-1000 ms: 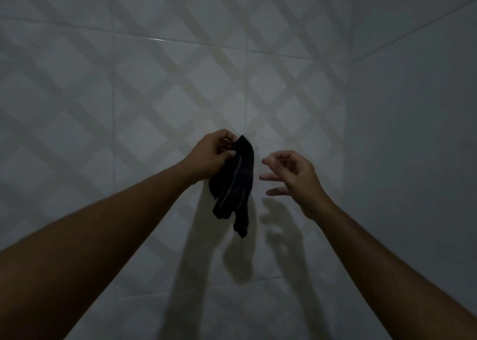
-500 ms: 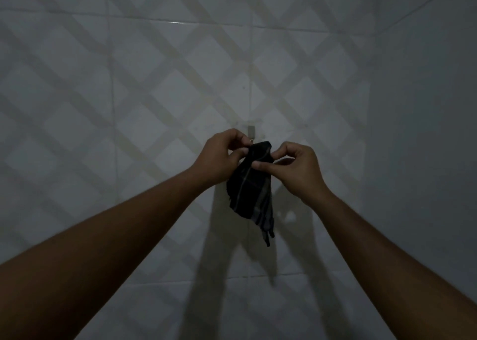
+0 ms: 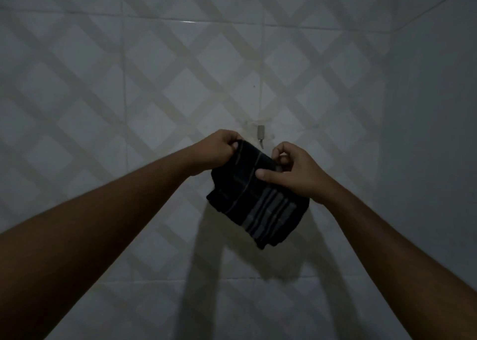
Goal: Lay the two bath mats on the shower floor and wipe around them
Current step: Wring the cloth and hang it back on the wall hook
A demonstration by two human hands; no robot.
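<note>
A dark cloth with grey stripes hangs in front of the tiled wall, held by both hands at its top edge. My left hand pinches the upper left corner. My right hand grips the upper right part, thumb pressed on the fabric. The cloth is spread between the hands and droops down to the right. No bath mats and no shower floor are in view.
A small metal hook sticks out of the tiled wall just above the hands. A plain wall meets the tiled one in a corner on the right. The room is dim.
My right hand came in and took hold of the cloth beside the left. The cloth has since been spread wider between both hands, and the view tilted down, showing the hook.
</note>
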